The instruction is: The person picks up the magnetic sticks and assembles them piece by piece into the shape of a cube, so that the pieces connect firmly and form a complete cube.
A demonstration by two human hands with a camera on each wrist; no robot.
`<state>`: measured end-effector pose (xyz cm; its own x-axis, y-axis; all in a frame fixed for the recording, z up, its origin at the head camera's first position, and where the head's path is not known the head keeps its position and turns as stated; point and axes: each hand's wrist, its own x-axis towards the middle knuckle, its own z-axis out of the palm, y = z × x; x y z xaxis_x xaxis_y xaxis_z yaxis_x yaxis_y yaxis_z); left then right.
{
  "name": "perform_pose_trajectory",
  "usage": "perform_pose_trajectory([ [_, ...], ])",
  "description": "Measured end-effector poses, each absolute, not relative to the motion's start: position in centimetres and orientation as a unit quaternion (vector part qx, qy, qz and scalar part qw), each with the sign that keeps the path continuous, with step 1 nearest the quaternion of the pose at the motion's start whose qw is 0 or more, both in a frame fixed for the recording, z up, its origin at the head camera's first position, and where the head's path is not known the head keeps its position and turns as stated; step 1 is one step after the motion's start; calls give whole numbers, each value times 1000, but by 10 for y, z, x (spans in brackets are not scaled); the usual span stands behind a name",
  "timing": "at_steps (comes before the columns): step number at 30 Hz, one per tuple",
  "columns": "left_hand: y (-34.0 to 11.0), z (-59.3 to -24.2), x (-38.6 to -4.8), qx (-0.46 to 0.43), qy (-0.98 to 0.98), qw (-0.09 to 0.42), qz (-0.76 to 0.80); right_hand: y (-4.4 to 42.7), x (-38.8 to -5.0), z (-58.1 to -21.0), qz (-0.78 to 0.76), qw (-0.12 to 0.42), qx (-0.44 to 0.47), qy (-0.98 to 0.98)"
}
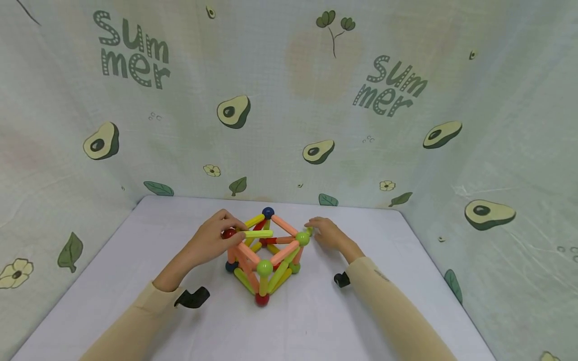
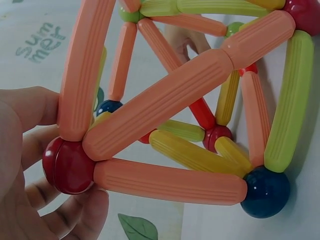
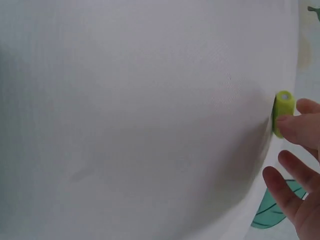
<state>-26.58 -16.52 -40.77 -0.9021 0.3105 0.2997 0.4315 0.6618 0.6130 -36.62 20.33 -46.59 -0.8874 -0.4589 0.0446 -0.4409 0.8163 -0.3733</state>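
Observation:
A magnetic stick-and-ball frame of orange, yellow, green and red rods stands on the table. At its left upper corner my left hand grips a red ball, fingers curled around it. A yellow-green rod juts rightward from beside that hand's fingertips; whether it touches the ball is hidden. Beyond the frame's right corner, near a green ball, my right hand pinches a short yellow-green rod between thumb and finger. Its other fingers are spread loosely apart.
The white table reaches back to a hanging cloth printed with avocados and leaves. A dark blue ball tops the frame's far corner, and a red ball rests at its near foot.

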Motion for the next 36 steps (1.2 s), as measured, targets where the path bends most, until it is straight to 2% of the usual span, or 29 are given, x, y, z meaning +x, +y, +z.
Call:
perform_pose_trajectory([
  [15, -166, -408, -266, -215, -903, 82, -363, 211, -361, -466, -190, 0, -245, 951],
  [22, -167, -408, -266, -214, -904, 83, -360, 212, -352, -433, -190, -44, -272, 942],
  [30, -169, -408, -267, -220, -901, 82, -365, 194, -324, -385, -237, -104, -306, 916],
  [36, -169, -408, -266, -221, -901, 82, -365, 174, -301, -365, -240, -110, -367, 892],
])
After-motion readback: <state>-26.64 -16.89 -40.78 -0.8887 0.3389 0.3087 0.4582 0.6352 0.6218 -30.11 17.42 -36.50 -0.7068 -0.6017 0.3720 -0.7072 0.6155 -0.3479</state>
